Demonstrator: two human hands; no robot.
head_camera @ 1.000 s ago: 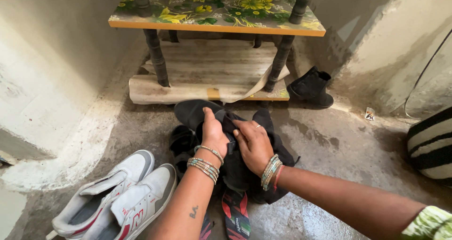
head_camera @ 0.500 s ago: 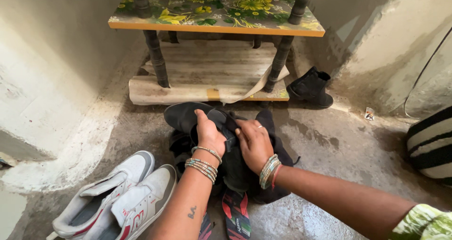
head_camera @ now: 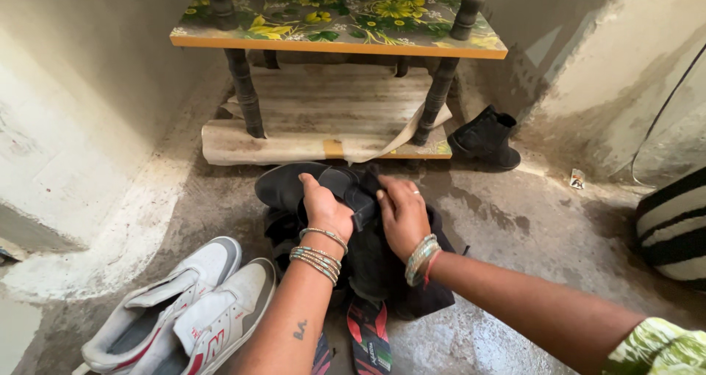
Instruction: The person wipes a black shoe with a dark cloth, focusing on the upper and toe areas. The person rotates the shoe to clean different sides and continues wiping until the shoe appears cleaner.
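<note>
Hands higher on black shoe than before.

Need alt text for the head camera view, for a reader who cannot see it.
Two bare hands with bangles, left hand and right hand, grip a black shoe with dark cloth over a concrete floor. White sneakers lie at lower left, a black boot stands beside a low floral shelf, and patterned flip-flops sit underneath.
</note>
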